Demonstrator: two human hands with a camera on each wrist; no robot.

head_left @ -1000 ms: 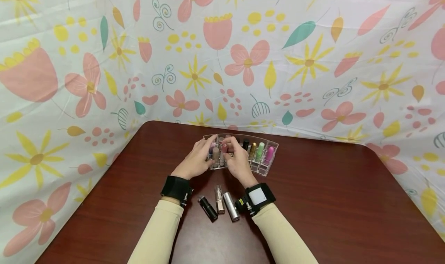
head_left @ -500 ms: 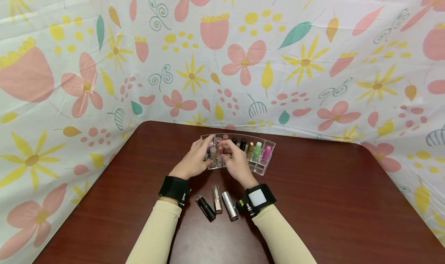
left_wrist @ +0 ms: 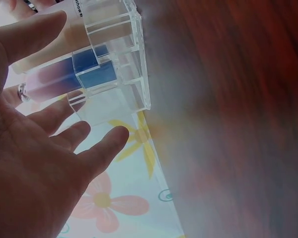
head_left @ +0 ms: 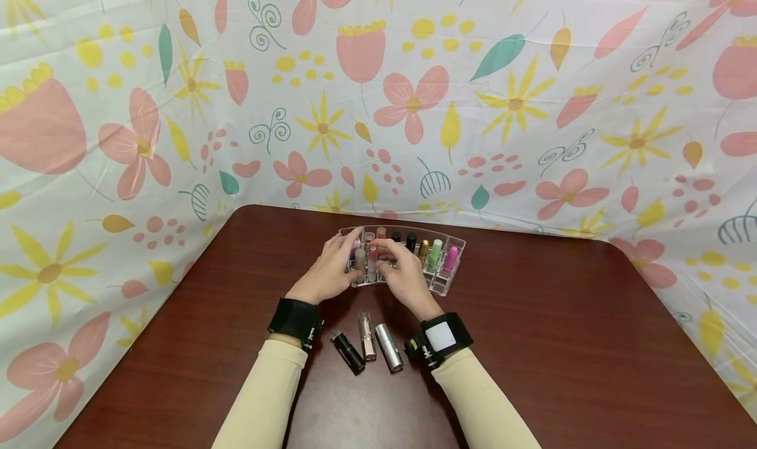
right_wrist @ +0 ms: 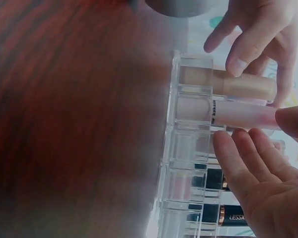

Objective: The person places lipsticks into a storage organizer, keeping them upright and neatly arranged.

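Observation:
A clear plastic organizer (head_left: 443,283) holds several lipsticks and lip gloss tubes near the table's far edge. In its front row at the left stand a beige tube (right_wrist: 246,87) and a pink-topped lip gloss tube (right_wrist: 241,115). My left hand (head_left: 324,268) lies along the organizer's left side, fingers extended, the thumb right at the beige tube. Over the pink-topped tube is my right hand (head_left: 405,275), with one fingertip at its upper end and the other fingers stretched out beside it. A blue-and-pink tube (left_wrist: 64,77) shows behind the beige one in the left wrist view.
Three loose tubes lie nearer on the dark wooden table (head_left: 532,357): a black one (head_left: 347,352), a clear-capped rose gold one (head_left: 367,337) and a silver one (head_left: 388,347). Green (head_left: 434,254) and magenta (head_left: 451,258) tubes stand at the organizer's right. Behind hangs a floral cloth (head_left: 414,107).
The pink-topped tube has come more upright beside the beige one. My right thumb has eased away from it to the right. My left hand stays at the organizer's left side.

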